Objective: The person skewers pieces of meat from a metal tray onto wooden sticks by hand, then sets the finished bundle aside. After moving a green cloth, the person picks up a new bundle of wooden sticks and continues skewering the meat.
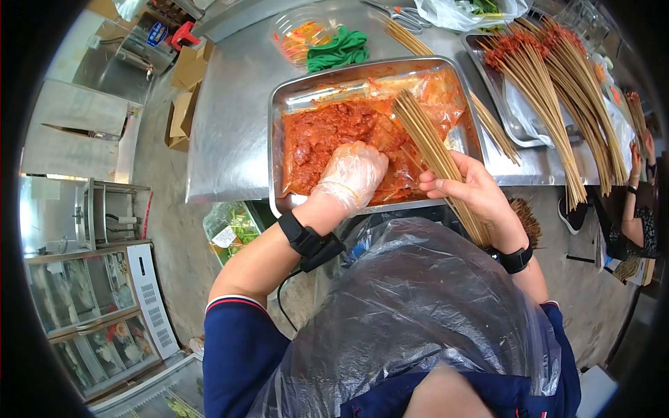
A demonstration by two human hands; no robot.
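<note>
A steel tray (275, 125) holds red marinated meat (317, 136). Over the meat is my left hand (354, 173), in a clear plastic glove, with its fingers curled down; what they hold, if anything, is hidden. My bare right hand (474, 188) has its thumb and fingers around a bundle of wooden skewers (435, 150), which slants across the tray's right half. A few thin skewer ends show between the two hands, near the meat. Plastic film coated in red sauce lies in the tray's upper right part.
Behind the tray sit a green cloth (338, 50), a clear container (296, 35) and scissors (404, 17). Loose skewers (491, 129) lie right of it. Farther right, a second tray (512, 129) bears bundles of meat-tipped skewers (543, 104). A co-worker's arm (631, 202) shows at the far right.
</note>
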